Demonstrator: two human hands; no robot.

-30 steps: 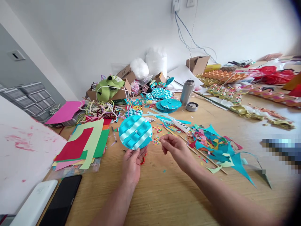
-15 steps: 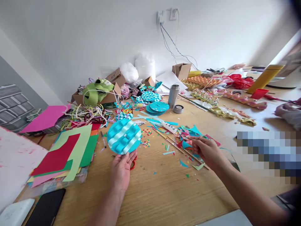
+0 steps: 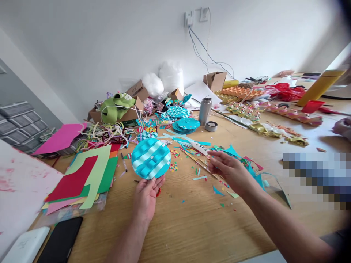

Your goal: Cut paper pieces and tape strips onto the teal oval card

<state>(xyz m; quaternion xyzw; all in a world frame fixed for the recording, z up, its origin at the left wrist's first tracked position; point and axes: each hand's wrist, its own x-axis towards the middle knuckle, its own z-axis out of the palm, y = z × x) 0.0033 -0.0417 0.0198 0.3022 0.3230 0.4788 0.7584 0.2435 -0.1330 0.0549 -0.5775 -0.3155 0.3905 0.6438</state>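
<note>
My left hand (image 3: pixel 146 199) holds a round blue paper disc (image 3: pixel 150 159) by its lower edge, tilted up above the table. Pale strips run in wavy bands across the disc, with a small light square near its middle. My right hand (image 3: pixel 227 170) reaches over the paper scraps, fingers stretched forward and slightly apart, with nothing visible in them. Just beyond its fingertips lies a white glue tube (image 3: pixel 200 148). Thin wooden sticks (image 3: pixel 196 162) lie below the tube, partly hidden by the right hand. Red scissor handles (image 3: pixel 158 192) peek out behind my left hand.
Coloured paper sheets (image 3: pixel 94 175), a marker (image 3: pixel 124 162) and a black phone (image 3: pixel 60 241) lie left. Behind stand stacked blue discs (image 3: pixel 186 126), a steel flask (image 3: pixel 205 111) and a tape roll (image 3: pixel 211 126). Another person's hand (image 3: pixel 342 128) shows at the right edge.
My right hand has moved left and slightly up toward the glue tube, and its fingers have straightened. The disc stays in my left hand. The view has shifted a little.
</note>
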